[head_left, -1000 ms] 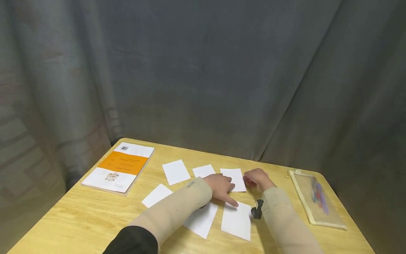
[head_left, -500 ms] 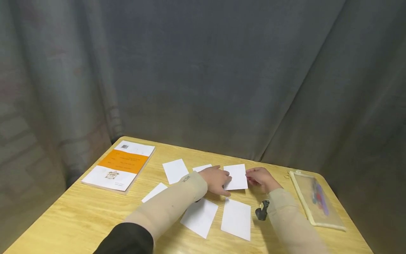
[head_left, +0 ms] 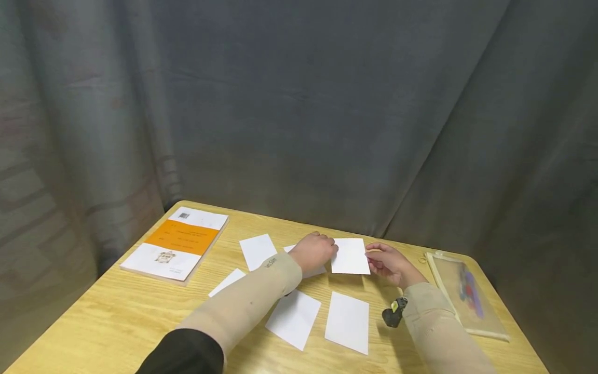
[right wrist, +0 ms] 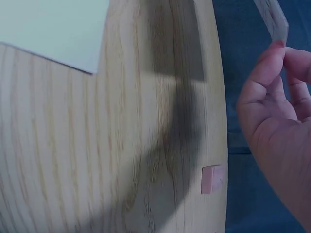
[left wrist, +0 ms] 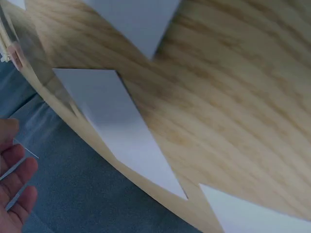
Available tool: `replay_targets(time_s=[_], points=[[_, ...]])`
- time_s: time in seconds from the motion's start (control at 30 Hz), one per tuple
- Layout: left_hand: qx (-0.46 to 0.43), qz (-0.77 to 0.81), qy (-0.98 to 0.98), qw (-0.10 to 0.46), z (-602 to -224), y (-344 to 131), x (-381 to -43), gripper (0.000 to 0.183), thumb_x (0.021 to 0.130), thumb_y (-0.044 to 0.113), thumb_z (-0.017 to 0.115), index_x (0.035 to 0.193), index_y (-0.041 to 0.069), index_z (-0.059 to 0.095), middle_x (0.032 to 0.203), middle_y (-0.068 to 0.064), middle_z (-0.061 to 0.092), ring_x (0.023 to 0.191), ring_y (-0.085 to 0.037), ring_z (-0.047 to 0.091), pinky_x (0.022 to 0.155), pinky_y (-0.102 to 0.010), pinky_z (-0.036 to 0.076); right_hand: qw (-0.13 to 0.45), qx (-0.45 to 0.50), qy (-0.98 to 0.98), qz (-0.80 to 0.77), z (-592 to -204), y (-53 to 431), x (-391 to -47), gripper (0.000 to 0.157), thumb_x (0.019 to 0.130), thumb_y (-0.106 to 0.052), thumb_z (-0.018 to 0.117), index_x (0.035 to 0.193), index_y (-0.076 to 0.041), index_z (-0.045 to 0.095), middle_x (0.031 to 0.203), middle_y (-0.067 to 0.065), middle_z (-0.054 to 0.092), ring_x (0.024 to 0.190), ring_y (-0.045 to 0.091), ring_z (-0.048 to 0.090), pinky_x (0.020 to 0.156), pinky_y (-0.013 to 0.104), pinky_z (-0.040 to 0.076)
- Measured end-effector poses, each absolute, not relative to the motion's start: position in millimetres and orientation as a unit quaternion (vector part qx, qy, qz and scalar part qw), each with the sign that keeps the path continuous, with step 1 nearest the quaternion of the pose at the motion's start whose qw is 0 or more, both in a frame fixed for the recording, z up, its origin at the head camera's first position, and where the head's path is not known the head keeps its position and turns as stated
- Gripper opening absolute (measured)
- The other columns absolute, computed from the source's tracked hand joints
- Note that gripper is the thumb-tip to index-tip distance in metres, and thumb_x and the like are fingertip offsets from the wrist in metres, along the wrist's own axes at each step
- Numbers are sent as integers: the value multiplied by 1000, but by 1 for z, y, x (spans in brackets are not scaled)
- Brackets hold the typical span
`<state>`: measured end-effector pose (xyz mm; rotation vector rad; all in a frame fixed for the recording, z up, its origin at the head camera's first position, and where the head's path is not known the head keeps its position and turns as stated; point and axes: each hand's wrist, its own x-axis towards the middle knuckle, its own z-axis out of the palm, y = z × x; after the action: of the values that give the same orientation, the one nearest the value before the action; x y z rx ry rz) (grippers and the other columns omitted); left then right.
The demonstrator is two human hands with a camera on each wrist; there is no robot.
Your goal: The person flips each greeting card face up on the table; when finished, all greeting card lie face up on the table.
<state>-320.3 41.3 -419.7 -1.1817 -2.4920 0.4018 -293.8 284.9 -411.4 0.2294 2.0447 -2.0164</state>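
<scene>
A blank white card is held up off the far part of the table, its shadow falling below it. My left hand holds its left edge with curled fingers. At its right edge, my right hand pinches it between thumb and fingers; the right wrist view shows this pinch on the card. In the left wrist view the left hand shows only at the edge, fingers bent. Beneath the left hand lies another white card, partly covered.
More white cards lie around, among them a near right card, a near middle card and a far left card. A white-and-orange book is left, a zip pouch right. A small pink block sits near the far edge.
The card between my hands has come up off the table and shifted slightly right and away. My left hand went from spread over the cards to gripping its left edge.
</scene>
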Motion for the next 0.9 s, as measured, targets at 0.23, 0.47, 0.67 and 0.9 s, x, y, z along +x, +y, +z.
replay_targets(time_s=[0.23,0.47,0.67,0.9], points=[[-312,-204,-923,94,-417,38,-327,9,103,16,66,100,12,74,92,4,71,81,-9,65,75,-25,54,157,36,672,-723,-405,288,-293,26,104,7,50,95,-6,71,88,2,72,78,7,67,71,19,57],[-211,-364,-906,56,-406,40,-330,12,104,14,63,98,7,72,80,2,62,71,-12,53,66,-26,46,137,14,695,-705,-410,283,-294,17,106,2,51,101,-7,65,93,0,71,85,7,68,75,20,57],[-212,-388,-897,18,-410,37,-330,12,102,10,63,92,5,68,76,1,56,69,-11,49,62,-23,41,77,-6,788,-610,-414,279,-293,14,107,-8,56,109,1,65,98,-1,67,94,10,64,86,31,55],[-212,-420,-882,14,-404,34,-330,22,103,14,63,120,1,69,101,-5,69,88,-15,62,78,-29,52,45,-61,877,-474,-404,271,-289,20,105,-7,55,113,10,62,109,16,67,103,28,64,90,43,51]])
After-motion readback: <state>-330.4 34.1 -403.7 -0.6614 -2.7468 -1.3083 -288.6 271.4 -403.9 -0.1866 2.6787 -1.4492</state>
